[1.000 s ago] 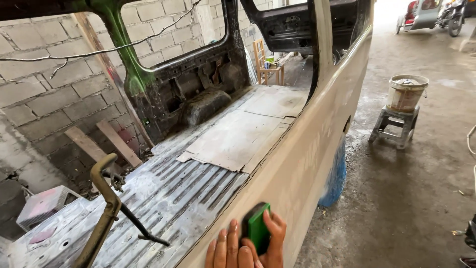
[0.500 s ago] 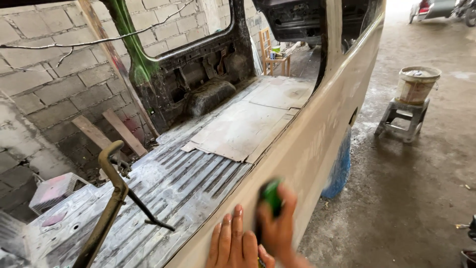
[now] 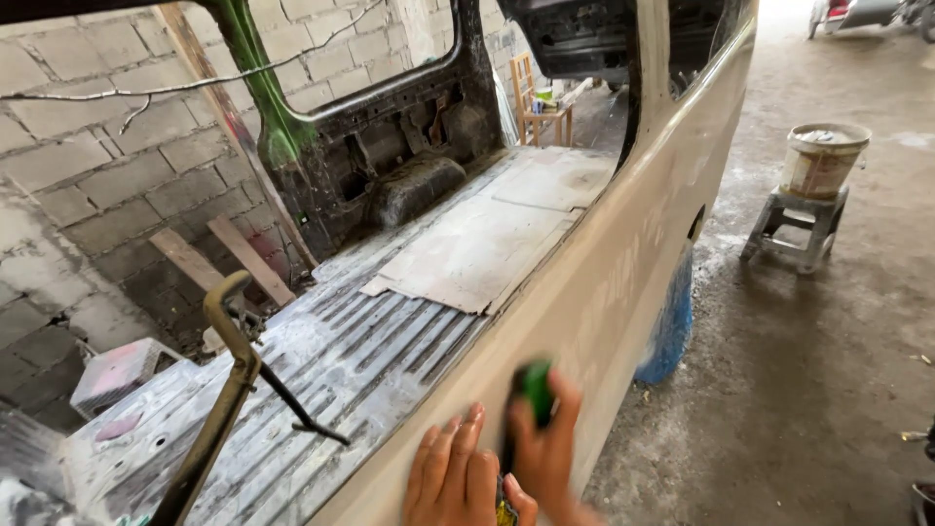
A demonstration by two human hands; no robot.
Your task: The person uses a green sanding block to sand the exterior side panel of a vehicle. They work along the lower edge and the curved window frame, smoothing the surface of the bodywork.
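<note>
Sanding block (image 3: 536, 388), green, sits against the pale side panel (image 3: 623, 282) of a stripped van body, low in view. Left hand (image 3: 458, 477) lies flat and open on the panel, fingers spread, holding nothing. Right hand (image 3: 550, 448) is closed around the block. Further right, a bucket (image 3: 823, 161) stands on a small stool (image 3: 794, 224).

Left hand (image 3: 458, 477): bare, no glove, no ring visible, fingers and short plain nails in view. Right hand (image 3: 547, 450): bare, ungloved. Wrists cut off by frame edge; sleeves not visible.
</note>
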